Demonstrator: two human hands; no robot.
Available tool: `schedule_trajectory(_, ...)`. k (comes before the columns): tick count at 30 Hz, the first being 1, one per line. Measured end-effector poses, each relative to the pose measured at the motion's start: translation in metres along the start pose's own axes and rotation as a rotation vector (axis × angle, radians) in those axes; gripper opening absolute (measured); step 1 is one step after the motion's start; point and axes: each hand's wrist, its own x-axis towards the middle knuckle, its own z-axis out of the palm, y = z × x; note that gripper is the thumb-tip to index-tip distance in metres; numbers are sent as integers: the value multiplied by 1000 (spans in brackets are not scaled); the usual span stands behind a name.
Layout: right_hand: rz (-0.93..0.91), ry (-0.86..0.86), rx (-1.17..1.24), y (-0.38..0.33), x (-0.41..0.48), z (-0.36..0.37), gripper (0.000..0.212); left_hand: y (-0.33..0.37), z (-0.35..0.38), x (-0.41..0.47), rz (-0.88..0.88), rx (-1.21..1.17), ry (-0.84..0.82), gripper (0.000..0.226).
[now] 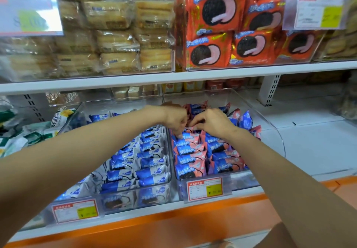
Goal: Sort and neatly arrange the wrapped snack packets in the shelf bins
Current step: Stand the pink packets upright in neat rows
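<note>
Your left hand (pixel 173 120) has its fingers curled down, tips pinching the top edge of a packet (pixel 186 138), the rearmost in the left row (pixel 190 160) of the pink bin (pixel 243 181). Your right hand (pixel 213 122) is just beside it, almost touching, fingers curled toward the same spot. Whether it clamps a wrapper or only rests there, you cannot tell from here.

Both rows run away from you, front to back. Each packet lies with its long axis across the bin and leans on the one behind it. The packet sits straight below your left fingertips, so that hand is nearer to seat it.

The heap (pixel 245 120) of unsorted packets lies behind and to the right of both hands, tumbled at odd angles against the bin's back corner. Your right hand is the nearer one for those. The likely next move is to pull one forward, turn it crosswise and set it at the back of the right row (pixel 224 157), which looks shorter.

The blue bin (pixel 73 118) on your left is not being touched.
</note>
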Motion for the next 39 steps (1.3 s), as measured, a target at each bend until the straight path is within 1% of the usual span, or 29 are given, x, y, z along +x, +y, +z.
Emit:
schedule_trajectory(2, 6, -11, -10, 0, 1, 0, 16, 1, -2, -1, -19, 42, -19, 14)
schedule_trajectory(4, 19, -24, 6, 1, 2, -1, 17, 3, -4, -4, -45, 85, -44, 7)
schedule_trajectory(5, 19, -30, 18, 1, 2, -1, 17, 4, -5, -5, -65, 112, -65, 8)
schedule_trajectory(8, 8, -39, 42, 3, 1, 0, 18, 6, -5, -5, -79, 150, -108, 26)
schedule_trajectory(9, 9, -30, 67, 5, -1, 0, 18, 6, -5, -6, -74, 148, -112, 26)
schedule_trajectory(12, 23, 40, 171, 8, -6, -7, 14, 2, -10, -13, -58, 64, -96, 11)
schedule_trajectory(15, 26, 48, 265, 6, -10, -16, 8, -1, -14, -20, -28, -88, -6, 16)
schedule_trajectory(17, -8, 13, 224, 3, -12, -17, 11, 1, -13, -21, -7, -138, 1, 26)
schedule_trajectory(19, -32, -14, 116, 1, -12, -12, 13, 4, -9, -20, -3, -111, -32, 27)
schedule_trajectory(21, -24, -17, 37, 1, -12, -8, 11, 5, -4, -17, -20, -58, -17, 25)
schedule_trajectory(24, -32, 6, -17, 1, -11, -4, 9, 7, 1, -16, -50, -6, 32, 24)
schedule_trajectory(26, -36, 0, -34, 0, -11, -3, 10, 7, 2, -16, -64, 10, 11, 22)
schedule_trajectory(28, -35, 12, 2, 1, -13, -5, 9, 3, -2, -15, -59, -15, -23, 15)
schedule_trajectory(29, -29, 33, 59, 2, -14, -8, 9, 0, -5, -16, -44, -56, -12, 6)
schedule_trajectory(30, -27, 58, 138, 3, -15, -12, 9, -2, -10, -18, -26, -106, 30, 6)
schedule_trajectory(31, -28, 80, 212, 4, -17, -17, 12, -3, -15, -21, -7, -142, 102, 13)
schedule_trajectory(32, -36, 86, 262, 3, -19, -21, 14, -3, -20, -25, 8, -171, 169, 15)
schedule_trajectory(33, -49, 77, 274, 2, -20, -23, 13, -2, -23, -30, 32, -198, 194, 14)
schedule_trajectory(34, -69, 58, 234, 1, -21, -23, 9, 2, -25, -34, 61, -233, 157, 12)
schedule_trajectory(35, -93, 38, 157, -1, -22, -22, 9, 6, -25, -36, 81, -254, 75, 8)
schedule_trajectory(36, -114, 15, 67, -3, -22, -19, 13, 11, -22, -39, 88, -221, -7, 5)
schedule_trajectory(37, -126, -7, -8, -4, -22, -16, 15, 15, -19, -39, 77, -135, -68, 12)
schedule_trajectory(39, -123, -32, -82, -5, -22, -12, 14, 20, -10, -35, 57, 59, -93, 22)
